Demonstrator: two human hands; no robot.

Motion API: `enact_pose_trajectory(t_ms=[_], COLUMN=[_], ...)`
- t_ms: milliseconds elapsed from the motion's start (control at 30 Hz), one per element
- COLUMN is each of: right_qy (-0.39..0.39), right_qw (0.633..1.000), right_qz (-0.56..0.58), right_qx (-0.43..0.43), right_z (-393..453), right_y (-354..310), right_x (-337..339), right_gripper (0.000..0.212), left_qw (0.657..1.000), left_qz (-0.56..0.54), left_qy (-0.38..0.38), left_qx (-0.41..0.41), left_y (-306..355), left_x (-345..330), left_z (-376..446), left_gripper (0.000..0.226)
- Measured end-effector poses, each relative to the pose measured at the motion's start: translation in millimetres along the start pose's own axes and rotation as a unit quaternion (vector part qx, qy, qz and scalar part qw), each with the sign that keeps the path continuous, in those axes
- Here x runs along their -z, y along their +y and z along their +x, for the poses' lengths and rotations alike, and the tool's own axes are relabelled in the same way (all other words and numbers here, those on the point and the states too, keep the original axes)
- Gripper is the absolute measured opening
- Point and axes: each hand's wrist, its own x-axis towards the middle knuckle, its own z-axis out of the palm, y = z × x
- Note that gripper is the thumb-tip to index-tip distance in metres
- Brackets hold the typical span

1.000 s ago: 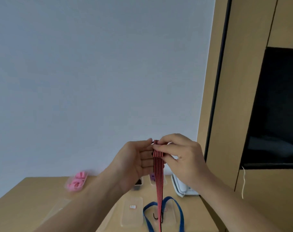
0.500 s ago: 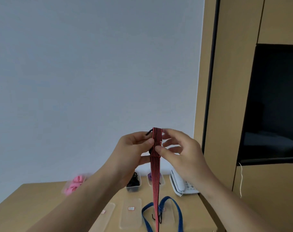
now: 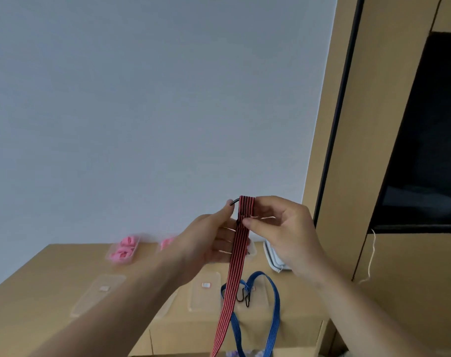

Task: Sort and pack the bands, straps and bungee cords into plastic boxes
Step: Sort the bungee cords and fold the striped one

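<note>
Moved: both hands and the red-black strap's folded top sit higher than a second ago.
Left hand (image 3: 214, 235): fingers pinch red-black strap (image 3: 238, 256), centre, hanging toward 6 o'clock.
Right hand (image 3: 283, 233): fingers pinching it.
Blue cord (image 3: 275, 305): one, tabletop (image 3: 39, 292), 5 o'clock.
Pink-filled boxes (image 3: 124, 249): two, 9 o'clock.

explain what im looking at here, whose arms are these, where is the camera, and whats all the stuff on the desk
There is no machine here. The arms belong to a person, and the one picture comes from a wide-angle camera worn on their head, so you see roughly what they see, looking forward and down.

The left hand and the right hand are raised in front of a pale wall. Together they pinch the top of a red and black striped bungee cord, folded over at the top, with a dark hook showing beside the left thumb. The rest of it hangs down out of the picture.

Below is a wooden desk. On it lie a blue bungee cord in a loop with black hooks, a clear plastic box holding pink bands, a second such box mostly hidden behind the left arm, and flat clear lids. A white object sits at the right edge, too hidden to name.
</note>
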Motion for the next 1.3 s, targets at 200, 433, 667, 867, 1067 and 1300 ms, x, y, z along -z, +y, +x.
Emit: enact_pose_trajectory(t_ms=[200,433,667,867,1067,1300], right_qy=[0.010,0.015,-0.003,0.045,0.056,0.024], right_qw=[0.985,0.954,0.958,0.996,0.990,0.993], right_qz=[-0.115,-0.212,-0.236,-0.051,-0.127,0.037], right_qx=[0.127,0.212,0.161,-0.065,-0.016,-0.114], right_z=[-22,-48,-67,-66,-66,-68], right_y=[24,49,54,46,50,53], right_x=[-15,-22,-27,-33,-37,-39], right_gripper=[0.028,0.020,0.031,0.034,0.023,0.024], left_qw=[0.996,0.999,0.997,0.989,0.984,0.982], left_qz=[-0.057,-0.033,-0.062,-0.043,-0.070,-0.041], left_qy=[0.000,-0.020,0.046,0.111,0.124,0.131], left_qx=[0.070,0.000,-0.020,-0.086,-0.111,-0.128], left_y=[-26,-47,-65,-66,-66,-69], left_x=[11,15,12,3,-3,-2], left_z=[-3,-6,-4,-5,-5,-6], left_gripper=[0.056,0.020,0.020,0.021,0.025,0.028])
